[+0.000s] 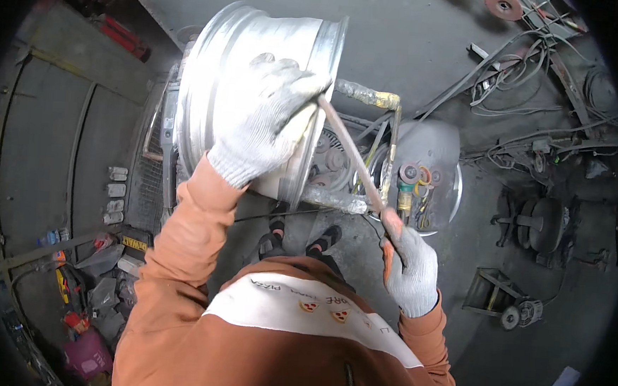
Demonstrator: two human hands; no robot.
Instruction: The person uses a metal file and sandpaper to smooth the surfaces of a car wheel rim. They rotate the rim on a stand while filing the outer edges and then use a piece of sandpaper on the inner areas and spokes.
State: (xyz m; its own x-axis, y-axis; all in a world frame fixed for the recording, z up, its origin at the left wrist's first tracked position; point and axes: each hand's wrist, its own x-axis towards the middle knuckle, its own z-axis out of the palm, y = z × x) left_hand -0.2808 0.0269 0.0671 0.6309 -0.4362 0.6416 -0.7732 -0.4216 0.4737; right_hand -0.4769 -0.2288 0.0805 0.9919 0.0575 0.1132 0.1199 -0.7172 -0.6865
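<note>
A bare silver wheel rim (215, 53) rests on its side at a metal stand in front of me. My left hand (260, 116), in a pale knitted glove, lies over the rim's outer wall. Its thumb and forefinger close on the upper end of a long, narrow brown strip (353, 150) at the rim's right edge. My right hand (412, 266), gloved with orange-stained fingertips, is closed round the strip's lower end. The strip runs straight and slanting between both hands. Whether it is a file or an abrasive strip I cannot tell.
Tape-wrapped stand arms (364, 94) reach right from the rim. A round tray (458, 191) holds a green-bodied tool (405, 199) and abrasive discs. Cables (529, 72) hang far right, above a wheeled stool base (540, 225) and a small motor (524, 314). Bags and tools clutter the lower left.
</note>
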